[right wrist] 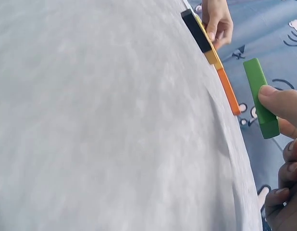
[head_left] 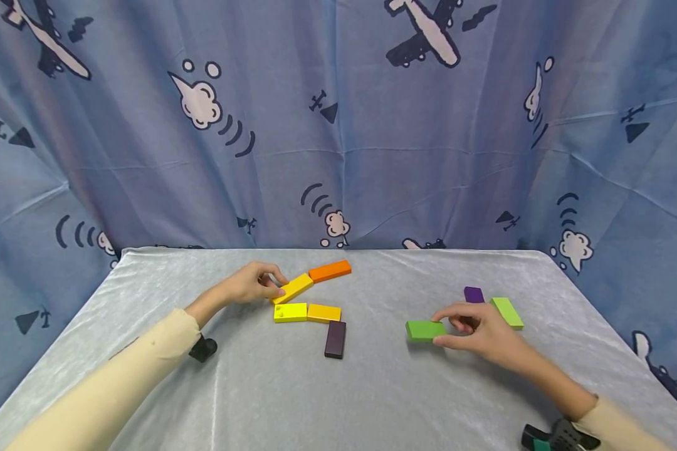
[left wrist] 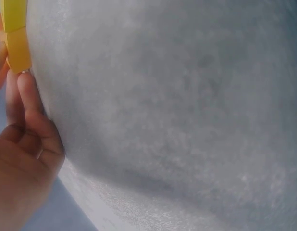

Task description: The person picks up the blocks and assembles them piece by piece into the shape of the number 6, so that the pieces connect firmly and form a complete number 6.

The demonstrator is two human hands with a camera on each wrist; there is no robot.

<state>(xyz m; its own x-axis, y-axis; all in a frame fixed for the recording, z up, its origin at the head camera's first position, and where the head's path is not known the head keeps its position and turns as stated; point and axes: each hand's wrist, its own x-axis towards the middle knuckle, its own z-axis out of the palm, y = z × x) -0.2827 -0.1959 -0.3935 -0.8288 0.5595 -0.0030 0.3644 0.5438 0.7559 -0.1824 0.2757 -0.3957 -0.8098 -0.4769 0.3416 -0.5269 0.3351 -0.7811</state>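
On the left half of the table, my left hand [head_left: 252, 284] pinches a golden-yellow block [head_left: 296, 287] near its left end, thumb on the near side. An orange block [head_left: 330, 271] meets that block's far right end. Just in front lie a bright yellow block [head_left: 289, 313] and an amber block [head_left: 325, 313], end to end, with a dark block [head_left: 335, 340] angled toward me from the amber one's right end. My right hand [head_left: 488, 332] grips a green block [head_left: 419, 331] between thumb and fingers; the right wrist view shows this green block [right wrist: 258, 89] raised off the table.
Behind my right hand lie a purple block [head_left: 473, 294], partly hidden, and a lime green block [head_left: 506, 312]. A pale grey cloth [head_left: 248, 388] covers the table. A blue curtain [head_left: 293, 94] with printed planes hangs behind the far edge.
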